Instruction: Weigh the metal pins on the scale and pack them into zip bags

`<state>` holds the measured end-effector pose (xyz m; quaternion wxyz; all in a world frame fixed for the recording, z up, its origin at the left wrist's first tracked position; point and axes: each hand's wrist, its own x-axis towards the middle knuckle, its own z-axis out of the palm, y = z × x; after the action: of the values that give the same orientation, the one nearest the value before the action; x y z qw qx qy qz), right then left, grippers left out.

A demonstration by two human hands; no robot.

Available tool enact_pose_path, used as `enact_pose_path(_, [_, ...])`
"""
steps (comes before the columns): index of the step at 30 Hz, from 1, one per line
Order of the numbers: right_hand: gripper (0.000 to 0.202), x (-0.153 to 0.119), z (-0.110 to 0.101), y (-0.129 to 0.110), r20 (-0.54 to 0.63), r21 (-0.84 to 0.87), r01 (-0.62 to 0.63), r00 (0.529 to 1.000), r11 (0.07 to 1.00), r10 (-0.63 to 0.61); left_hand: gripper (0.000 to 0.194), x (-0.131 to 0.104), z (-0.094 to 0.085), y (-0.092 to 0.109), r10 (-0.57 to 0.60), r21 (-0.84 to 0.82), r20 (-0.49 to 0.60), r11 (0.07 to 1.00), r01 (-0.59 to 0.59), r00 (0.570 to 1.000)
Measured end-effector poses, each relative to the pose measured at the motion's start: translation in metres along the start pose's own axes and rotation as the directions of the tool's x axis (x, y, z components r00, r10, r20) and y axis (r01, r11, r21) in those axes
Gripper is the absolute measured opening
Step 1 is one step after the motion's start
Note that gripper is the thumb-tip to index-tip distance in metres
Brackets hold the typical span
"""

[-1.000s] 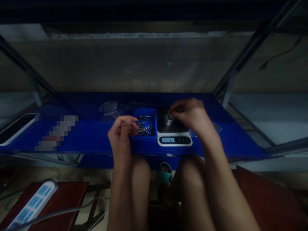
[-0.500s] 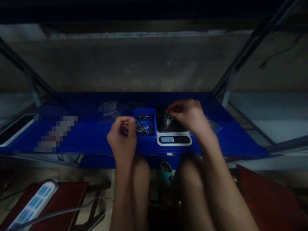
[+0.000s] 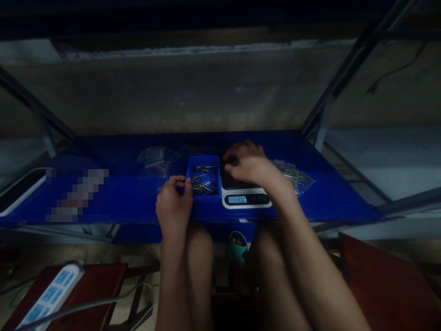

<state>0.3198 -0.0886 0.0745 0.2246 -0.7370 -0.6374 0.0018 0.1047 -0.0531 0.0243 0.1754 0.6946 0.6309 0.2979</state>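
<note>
My left hand (image 3: 174, 197) is loosely curled at the left wall of a small blue bin (image 3: 203, 199), thumb close to its rim. Whether the fingers pinch anything is too dark to see. Loose thin metal pieces (image 3: 204, 180), like drill bits, lie in the bin. Over the dark pan of a digital scale (image 3: 247, 199) is my right hand (image 3: 246, 161), its fingers curled downward. The small metal cup seen earlier is hidden, apparently behind that hand. The lit display (image 3: 237, 200) reads about 170; a decimal point is unclear.
Clear plastic bags (image 3: 155, 162) lie left of the bin on the blue shelf (image 3: 131, 202). Right of the scale is a bag of metal pieces (image 3: 292, 174). A phone-like device (image 3: 20, 188) rests at far left. A power strip (image 3: 51, 296) sits on a brown stool (image 3: 99, 285).
My right hand has moved left and covers the cup's spot; the bag behind it shows more. My left hand is slightly lower against the bin. The scale's reading has changed.
</note>
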Motion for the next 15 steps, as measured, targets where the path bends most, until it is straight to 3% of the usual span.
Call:
enact_pose_path(5, [0.029, 0.008, 0.010, 0.000, 0.145, -0.043, 0.014, 0.989, 0.999, -0.007, 0.019, 0.002, 0.003, -0.002, 0.051, 0.003, 0.009, 0.999, -0.051, 0.999])
enact_pose_path(15, [0.008, 0.018, 0.030, 0.005, 0.061, 0.016, -0.044, 0.997, 0.999, 0.043, 0.020, 0.006, 0.005, -0.006, 0.079, -0.008, 0.033, 0.997, -0.079, 0.996])
